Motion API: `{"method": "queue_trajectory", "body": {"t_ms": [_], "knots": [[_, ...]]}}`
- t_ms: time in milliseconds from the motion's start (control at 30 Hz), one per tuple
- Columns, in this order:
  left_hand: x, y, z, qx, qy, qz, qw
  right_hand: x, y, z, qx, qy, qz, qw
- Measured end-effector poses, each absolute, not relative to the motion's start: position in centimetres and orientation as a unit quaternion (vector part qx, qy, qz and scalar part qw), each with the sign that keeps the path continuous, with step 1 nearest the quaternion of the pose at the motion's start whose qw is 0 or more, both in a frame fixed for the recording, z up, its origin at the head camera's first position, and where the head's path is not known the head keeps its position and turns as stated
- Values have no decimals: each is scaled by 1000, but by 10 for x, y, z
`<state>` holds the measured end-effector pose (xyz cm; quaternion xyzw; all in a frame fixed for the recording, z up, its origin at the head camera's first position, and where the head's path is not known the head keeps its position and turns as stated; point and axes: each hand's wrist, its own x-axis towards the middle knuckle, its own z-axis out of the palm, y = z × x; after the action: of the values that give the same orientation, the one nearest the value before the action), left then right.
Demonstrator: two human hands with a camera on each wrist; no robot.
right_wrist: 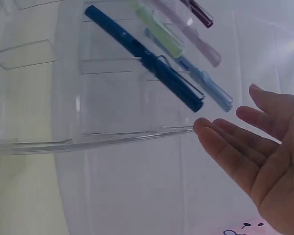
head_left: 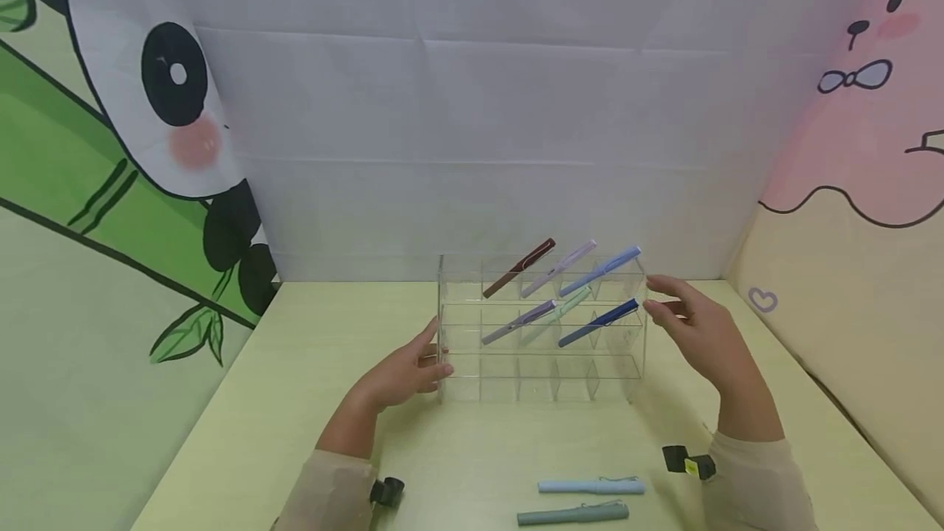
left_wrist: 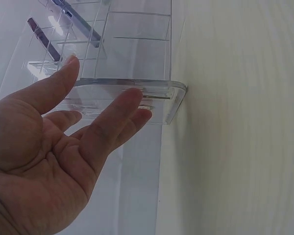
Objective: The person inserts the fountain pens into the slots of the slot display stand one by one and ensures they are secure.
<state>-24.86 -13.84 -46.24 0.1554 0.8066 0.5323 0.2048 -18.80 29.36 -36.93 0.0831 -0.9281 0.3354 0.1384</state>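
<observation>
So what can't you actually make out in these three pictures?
- Head view: whether the right hand touches the clear rack; the gap is too small to judge.
- Left wrist view: the left hand covers part of the rack's side wall.
- Right wrist view: the dark blue pen and its neighbours blur through the plastic.
- Head view: the grey-green pen lies near the bottom edge; any markings are too small.

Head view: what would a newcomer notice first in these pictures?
A clear acrylic rack stands mid-table with six pens slanting in its upper two rows, the dark blue pen rightmost. An open left hand touches its left wall; an open right hand is at its right side. Two pens lie nearer.
</observation>
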Motion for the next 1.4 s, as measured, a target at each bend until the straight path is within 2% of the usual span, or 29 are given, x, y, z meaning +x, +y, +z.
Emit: {"method": "queue_trajectory", "body": {"t_ms": [133, 367, 467, 667, 767, 1100, 1400], "knots": [[-250, -137, -463, 151, 809, 530, 207, -172, 294, -361, 94, -929, 327, 146], [-251, -138, -461, 144, 813, 529, 198, -154, 278, -374, 157, -936, 306, 77], [-252, -139, -459, 144, 814, 527, 196, -148, 270, -390, 174, -943, 282, 24], [-254, -140, -461, 142, 816, 526, 194, -136, 266, -432, 214, -939, 233, -137], [-254, -139, -461, 142, 816, 526, 195, -129, 267, -447, 220, -936, 210, -177], [-252, -138, -461, 137, 817, 524, 199, -125, 265, -463, 222, -946, 164, -169], [-250, -137, -463, 142, 813, 527, 200, -134, 274, -434, 239, -934, 224, -146]]}}
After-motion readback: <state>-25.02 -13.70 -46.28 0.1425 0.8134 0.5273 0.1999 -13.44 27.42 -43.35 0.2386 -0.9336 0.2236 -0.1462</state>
